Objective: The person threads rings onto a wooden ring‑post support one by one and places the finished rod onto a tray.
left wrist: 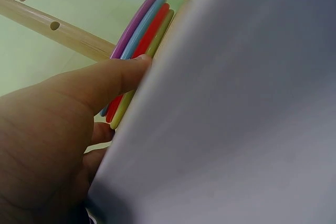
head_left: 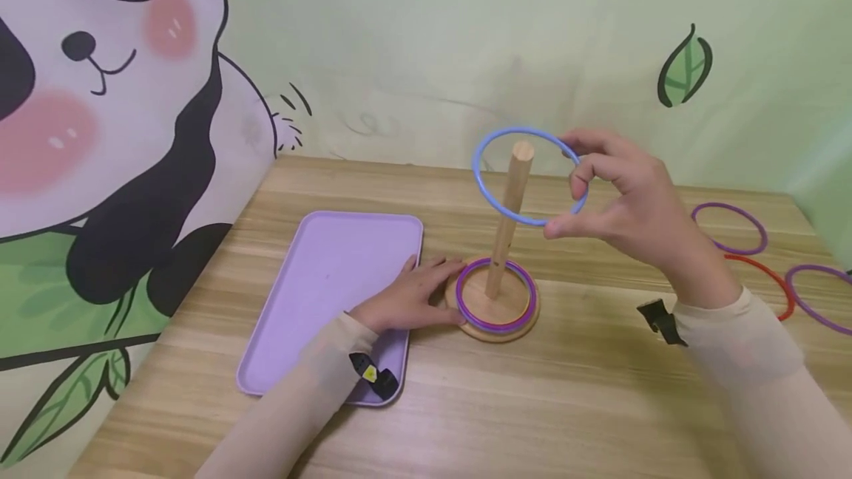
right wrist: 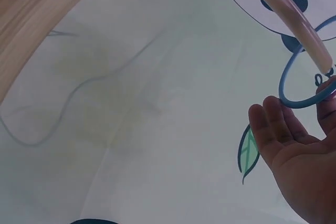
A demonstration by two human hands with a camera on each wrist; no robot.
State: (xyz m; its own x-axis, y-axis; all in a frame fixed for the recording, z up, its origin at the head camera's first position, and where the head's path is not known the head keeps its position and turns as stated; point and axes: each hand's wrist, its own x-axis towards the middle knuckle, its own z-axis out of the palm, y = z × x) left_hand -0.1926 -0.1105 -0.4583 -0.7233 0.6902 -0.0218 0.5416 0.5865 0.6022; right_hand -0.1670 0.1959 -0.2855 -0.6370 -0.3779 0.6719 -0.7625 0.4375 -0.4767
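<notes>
My right hand (head_left: 622,202) pinches a thin blue ring (head_left: 475,165) by its right side, between thumb and fingers. Seen from above, the top of a wooden peg (head_left: 511,198) shows inside the ring; I cannot tell whether the ring encircles it or hovers above. Low on the left, my left hand (head_left: 416,294) grips the edge of the peg's round wooden base (head_left: 495,294), thumb on the near side and fingers on the far side. Around the peg's foot lie stacked rings, with a purple ring (left wrist: 131,27) on top, then blue, red (left wrist: 155,27) and yellow.
A lilac tray (head_left: 326,279) lies left of the stand, partly under the left forearm. On the table's right side are a purple ring (head_left: 766,231), a red ring (head_left: 775,276) and another purple ring (head_left: 819,267). A painted wall (head_left: 433,58) rises behind the table.
</notes>
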